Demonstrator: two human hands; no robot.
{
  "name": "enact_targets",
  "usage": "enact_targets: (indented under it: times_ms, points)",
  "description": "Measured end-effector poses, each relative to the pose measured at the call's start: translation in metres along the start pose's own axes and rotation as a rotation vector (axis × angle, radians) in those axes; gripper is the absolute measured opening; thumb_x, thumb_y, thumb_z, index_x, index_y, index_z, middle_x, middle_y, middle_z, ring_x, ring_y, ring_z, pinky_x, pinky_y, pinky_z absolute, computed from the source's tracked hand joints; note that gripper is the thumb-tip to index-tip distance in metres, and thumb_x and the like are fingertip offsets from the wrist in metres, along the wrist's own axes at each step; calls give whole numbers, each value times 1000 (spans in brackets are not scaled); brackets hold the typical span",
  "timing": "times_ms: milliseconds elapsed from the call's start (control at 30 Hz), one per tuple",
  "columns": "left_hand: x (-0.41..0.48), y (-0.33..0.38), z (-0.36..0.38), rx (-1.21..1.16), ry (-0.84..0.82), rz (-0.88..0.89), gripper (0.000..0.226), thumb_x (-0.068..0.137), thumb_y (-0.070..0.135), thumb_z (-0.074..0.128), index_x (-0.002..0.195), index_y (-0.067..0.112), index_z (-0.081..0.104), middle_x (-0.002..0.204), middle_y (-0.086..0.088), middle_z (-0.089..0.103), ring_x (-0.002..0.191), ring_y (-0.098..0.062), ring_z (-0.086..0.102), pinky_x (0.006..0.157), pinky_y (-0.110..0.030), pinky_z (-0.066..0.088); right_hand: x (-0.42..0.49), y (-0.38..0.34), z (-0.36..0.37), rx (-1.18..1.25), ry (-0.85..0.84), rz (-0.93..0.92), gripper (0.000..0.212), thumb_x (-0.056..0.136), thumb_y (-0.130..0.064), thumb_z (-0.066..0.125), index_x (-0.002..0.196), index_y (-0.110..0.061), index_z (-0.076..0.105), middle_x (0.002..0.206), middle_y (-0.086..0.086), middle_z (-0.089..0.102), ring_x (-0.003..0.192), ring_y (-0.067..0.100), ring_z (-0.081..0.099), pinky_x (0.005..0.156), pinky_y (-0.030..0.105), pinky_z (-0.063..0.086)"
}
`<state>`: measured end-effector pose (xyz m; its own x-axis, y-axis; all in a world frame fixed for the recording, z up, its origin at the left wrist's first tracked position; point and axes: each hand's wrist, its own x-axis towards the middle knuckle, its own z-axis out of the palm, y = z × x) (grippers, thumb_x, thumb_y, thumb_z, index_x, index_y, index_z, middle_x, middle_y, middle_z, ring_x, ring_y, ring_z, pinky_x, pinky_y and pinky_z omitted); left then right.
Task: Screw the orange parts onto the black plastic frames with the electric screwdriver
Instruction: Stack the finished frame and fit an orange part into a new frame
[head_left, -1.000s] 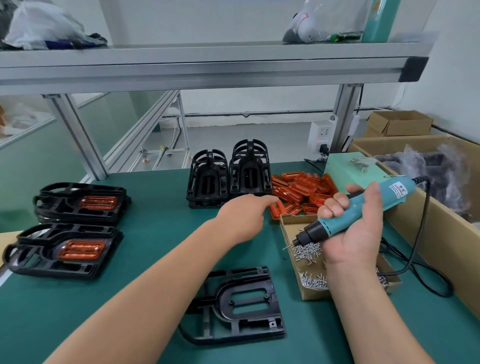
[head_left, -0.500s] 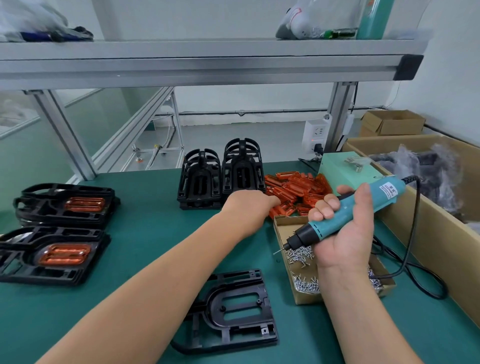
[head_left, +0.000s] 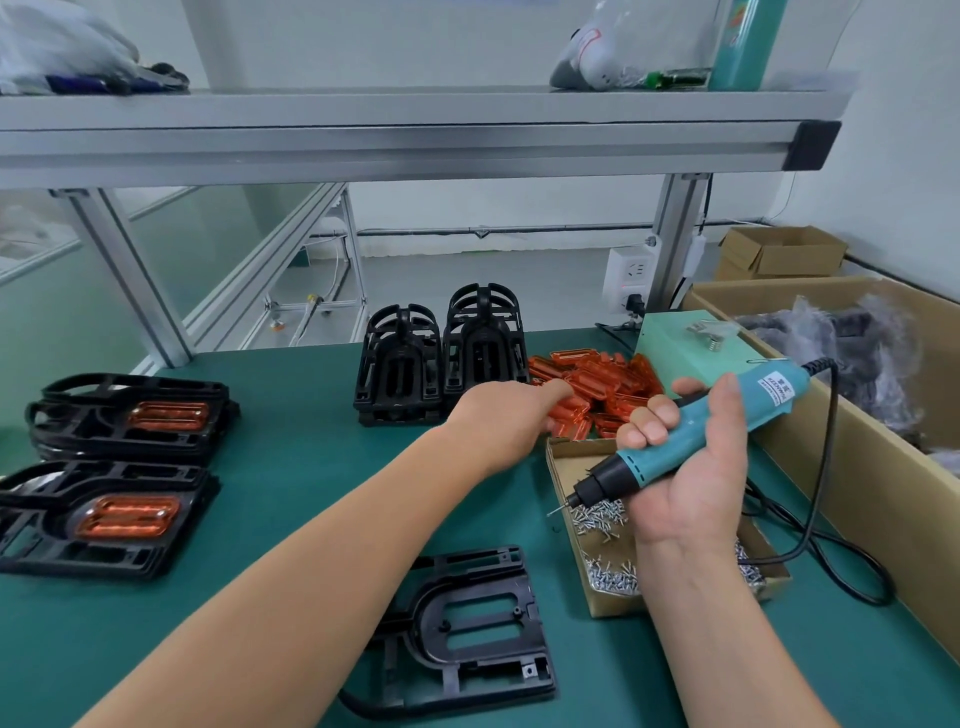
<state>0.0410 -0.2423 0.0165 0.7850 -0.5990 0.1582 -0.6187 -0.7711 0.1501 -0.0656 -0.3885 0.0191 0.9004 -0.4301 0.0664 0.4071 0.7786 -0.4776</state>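
A bare black plastic frame (head_left: 467, 631) lies flat near the table's front edge. My left hand (head_left: 498, 421) reaches over the pile of orange parts (head_left: 597, 387), fingers touching it; what they hold is hidden. My right hand (head_left: 691, 467) grips the teal electric screwdriver (head_left: 691, 441), its bit pointing down-left over the cardboard box of screws (head_left: 571, 561). Two stacks of black frames with orange parts fitted (head_left: 119, 415) (head_left: 104, 519) lie at the left. Two upright stacks of bare black frames (head_left: 436, 358) stand behind the pile.
The screwdriver's black cable (head_left: 831, 519) loops over the green mat on the right. A large cardboard box (head_left: 857, 467) with bagged dark parts borders the right edge. A green unit (head_left: 691, 343), a power socket (head_left: 631, 280) and an aluminium shelf (head_left: 415, 140) stand behind.
My left hand has stretched farther right onto the orange parts. The right hand with the screwdriver has stayed over the screw box. The view has shifted slightly.
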Motion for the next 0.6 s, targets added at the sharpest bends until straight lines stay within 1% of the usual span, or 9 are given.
enact_targets:
  times_ms: [100, 167, 233, 267, 333, 400, 500, 567, 600]
  points:
    - [-11, 0, -7, -142, -45, -32, 46, 106, 38, 54, 150, 39, 42, 131, -2, 69, 116, -29, 64, 91, -41, 51, 0, -1, -1, 6, 0, 2, 31, 105, -48, 60, 98, -18, 62, 73, -4, 45, 58, 9, 44, 54, 22, 44]
    - [-25, -1, -13, -251, -86, -56, 45, 106, 43, 54, 148, 40, 42, 115, 2, 69, 107, -22, 64, 87, -37, 48, 0, -1, -1, 5, -6, 2, 31, 104, -48, 61, 98, -18, 62, 73, -4, 45, 58, 9, 43, 54, 22, 43]
    - [-45, -4, -21, -379, -100, -66, 41, 105, 44, 56, 144, 40, 45, 91, 11, 57, 83, -8, 58, 75, -31, 42, 0, -2, -1, -2, -15, 3, 30, 104, -48, 61, 98, -19, 61, 73, -4, 45, 59, 9, 43, 55, 22, 43]
    - [-58, -6, -26, -422, -98, -68, 38, 104, 45, 58, 141, 40, 48, 91, 12, 54, 79, -4, 55, 73, -30, 42, 0, -1, -2, -5, -18, 3, 30, 104, -48, 61, 98, -19, 61, 73, -4, 46, 59, 9, 43, 55, 22, 43]
    - [-85, -10, -35, -482, -102, -88, 30, 101, 46, 62, 130, 42, 55, 107, 13, 58, 88, -2, 60, 81, -28, 47, 0, -1, -1, -14, -26, 4, 30, 104, -48, 61, 98, -19, 61, 73, -4, 46, 59, 9, 43, 55, 22, 43]
    - [-113, -14, -41, -524, -87, -111, 23, 99, 46, 66, 121, 40, 61, 108, 18, 66, 92, -1, 63, 87, -28, 52, -2, 0, 0, -27, -35, 9, 31, 104, -48, 62, 98, -18, 62, 73, -4, 46, 59, 9, 44, 55, 22, 44]
    - [-152, -12, -47, -562, -82, -127, 21, 101, 47, 57, 108, 30, 65, 93, 14, 68, 86, -5, 63, 84, -37, 55, -5, 3, 2, -34, -42, 16, 30, 101, -49, 65, 97, -18, 63, 73, -4, 47, 59, 9, 44, 54, 22, 45]
    - [-171, -7, -50, -623, -97, -112, 30, 105, 46, 47, 100, 21, 62, 88, 6, 66, 82, -15, 62, 82, -47, 54, -6, 4, 3, -33, -45, 16, 31, 101, -48, 65, 96, -18, 63, 72, -4, 47, 58, 9, 44, 54, 22, 45]
    - [-177, -5, -50, -655, -103, -102, 31, 107, 44, 44, 98, 20, 61, 87, 6, 67, 83, -16, 63, 82, -48, 53, -6, 4, 3, -36, -47, 17, 31, 102, -48, 64, 97, -18, 63, 72, -3, 47, 58, 9, 44, 54, 22, 45]
